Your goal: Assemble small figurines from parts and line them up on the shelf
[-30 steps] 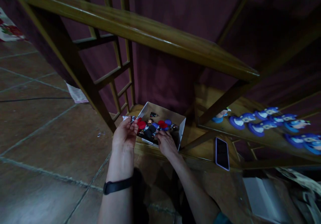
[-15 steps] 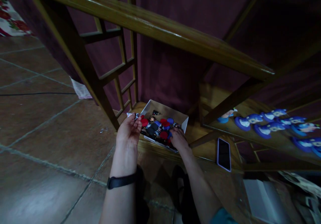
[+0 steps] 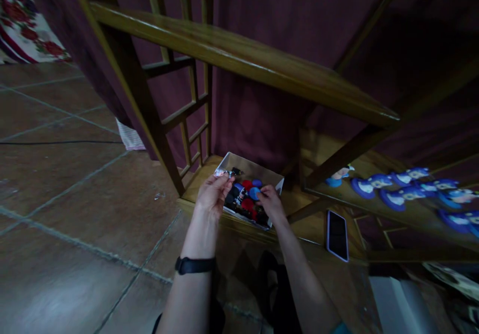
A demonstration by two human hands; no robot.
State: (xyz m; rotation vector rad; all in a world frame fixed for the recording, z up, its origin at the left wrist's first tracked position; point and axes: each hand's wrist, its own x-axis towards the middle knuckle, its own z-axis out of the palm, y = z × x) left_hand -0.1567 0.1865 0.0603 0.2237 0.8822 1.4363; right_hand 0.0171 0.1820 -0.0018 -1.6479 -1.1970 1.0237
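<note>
A white open box (image 3: 260,165) stands on the low wooden shelf, filled with small figures and red, blue and black round pieces. My left hand (image 3: 211,195) is over its left side, fingertips closed on a small white-and-blue figure (image 3: 223,173) whose details are too small to make out. Inside the right part of the box, my right hand (image 3: 271,204) pinches a blue round disc (image 3: 254,193). Among the pieces below lies a red disc (image 3: 247,203). A dark small figure (image 3: 236,171) rests near the back wall of the box.
A wooden rail (image 3: 239,57) crosses above my hands, and a lattice side panel (image 3: 183,112) rises at the left. Several blue figures on round bases (image 3: 368,184) line the raised shelf at the right. A phone (image 3: 337,235) lies on the lower shelf.
My left hand has moved right and over the box with the small figure. My right hand has lifted slightly, and a blue disc now shows between its fingers. The view has shifted a little.
</note>
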